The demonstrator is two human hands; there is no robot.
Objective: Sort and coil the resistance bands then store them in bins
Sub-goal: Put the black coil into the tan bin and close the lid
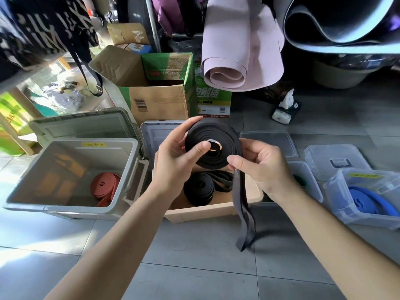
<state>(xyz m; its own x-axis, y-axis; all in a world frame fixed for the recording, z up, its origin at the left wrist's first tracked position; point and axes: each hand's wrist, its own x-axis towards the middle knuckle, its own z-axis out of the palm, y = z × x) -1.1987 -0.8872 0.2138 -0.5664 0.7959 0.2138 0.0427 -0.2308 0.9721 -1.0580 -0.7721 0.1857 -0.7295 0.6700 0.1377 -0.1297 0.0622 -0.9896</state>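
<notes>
Holding the nearly-wound black band coil (213,146) above the beige bin (212,210), left hand (175,156) pinching its centre with curled fingers and right hand (262,169) gripping the loose tail (244,213), looks risky imo: ease that thumb and the springy wraps could pop loose.

Rolled pink mat (242,50), cardboard box (155,98), tissue pack (285,109)
</notes>
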